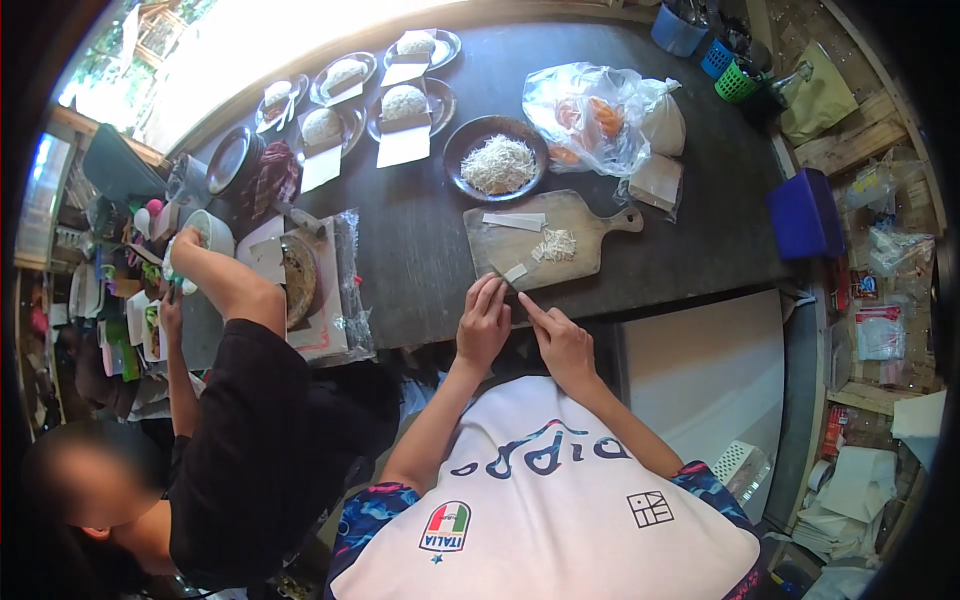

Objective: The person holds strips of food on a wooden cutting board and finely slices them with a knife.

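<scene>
Mid-frame, at the cutting board's point(588, 228) near edge | right hand point(562, 345) closed around knife point(507, 283) | left hand point(482, 322) beside blade, hold on white strip point(516, 272) unclear | risk: strip slips, knife nicks left hand

And there it is, ITALIA, upside down on the crest point(445, 526) of the white shirt point(590, 535)! Big lettering point(540, 450) runs across the chest, also inverted, its full word hard to make out. The boxed emblem point(651, 509) defies reading, and labels on the shelf packets point(880, 332) are too small.
</scene>
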`<state>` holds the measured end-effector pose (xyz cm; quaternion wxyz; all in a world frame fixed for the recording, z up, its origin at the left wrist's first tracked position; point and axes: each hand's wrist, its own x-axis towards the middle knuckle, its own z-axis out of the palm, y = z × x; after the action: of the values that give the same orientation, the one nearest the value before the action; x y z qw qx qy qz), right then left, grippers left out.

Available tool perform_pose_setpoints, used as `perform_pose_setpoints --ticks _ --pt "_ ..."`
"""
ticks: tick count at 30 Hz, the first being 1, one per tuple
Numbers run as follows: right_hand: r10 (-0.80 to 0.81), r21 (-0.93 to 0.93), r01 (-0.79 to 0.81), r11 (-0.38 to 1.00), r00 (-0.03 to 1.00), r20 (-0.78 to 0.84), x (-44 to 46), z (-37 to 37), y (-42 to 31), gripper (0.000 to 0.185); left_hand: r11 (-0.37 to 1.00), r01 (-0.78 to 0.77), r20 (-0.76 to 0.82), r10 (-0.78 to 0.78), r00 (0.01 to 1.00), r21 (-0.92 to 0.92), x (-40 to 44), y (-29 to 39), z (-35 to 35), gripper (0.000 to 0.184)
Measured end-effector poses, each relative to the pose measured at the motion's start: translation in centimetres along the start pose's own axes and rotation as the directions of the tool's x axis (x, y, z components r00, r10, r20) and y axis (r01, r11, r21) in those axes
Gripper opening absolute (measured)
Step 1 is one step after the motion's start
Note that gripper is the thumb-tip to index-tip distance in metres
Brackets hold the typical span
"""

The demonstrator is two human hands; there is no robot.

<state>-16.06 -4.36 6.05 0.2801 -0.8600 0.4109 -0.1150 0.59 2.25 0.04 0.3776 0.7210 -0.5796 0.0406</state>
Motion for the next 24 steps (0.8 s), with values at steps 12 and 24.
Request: perform_pose_setpoints --ticks 12,24 --pt "0.001 0.013 -0.001 1.0 1.0 -0.011 -0.4 -0.1 0.0 0.05 1.0 -0.01 -0.001 0.01 1.0 -0.001 -0.4 0.1 0.2 0.039" --pt "0.008 0.001 -0.008 1.0 1.0 0.008 -0.7 -0.1 -0.1 0.049 0.999 0.005 -0.019 -0.006 1.0 -0.038 -0.1 0.2 0.0 0.038"
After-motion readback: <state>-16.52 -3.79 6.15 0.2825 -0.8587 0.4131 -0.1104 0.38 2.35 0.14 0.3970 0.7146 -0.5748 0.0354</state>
